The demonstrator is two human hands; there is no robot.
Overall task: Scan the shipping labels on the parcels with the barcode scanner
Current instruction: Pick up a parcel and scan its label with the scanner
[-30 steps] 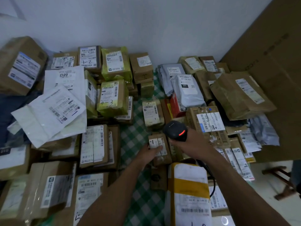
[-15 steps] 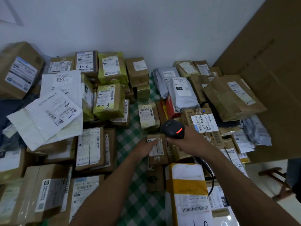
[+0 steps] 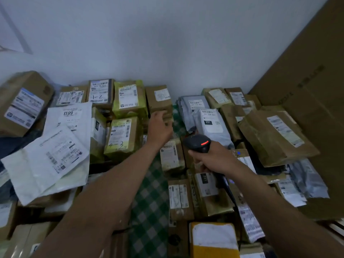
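**Left hand out ahead at the far brown boxes, scanner held behind it**

Nearest, a strip of green checked cloth point(image 3: 149, 202) runs away from the person between two banks of parcels. Over its right edge the right hand point(image 3: 214, 161) is wrapped round the grip of the barcode scanner point(image 3: 197, 144). The scanner's head, red light lit, points forward and a little left above a small labelled parcel point(image 3: 170, 155).

Farther out, left of the scanner, the left hand point(image 3: 160, 127) reaches forward with loose fingers, holding nothing. Its fingertips are at the low brown boxes point(image 3: 167, 118) beneath a taller brown box point(image 3: 159, 98) by the wall; blur hides whether they touch.

That stack lies straight ahead of the left hand, which is much the nearer. The taller box's white label point(image 3: 162, 94) faces the camera, its long side across the view. The scanner would likely need to swing forward and left to reach it.
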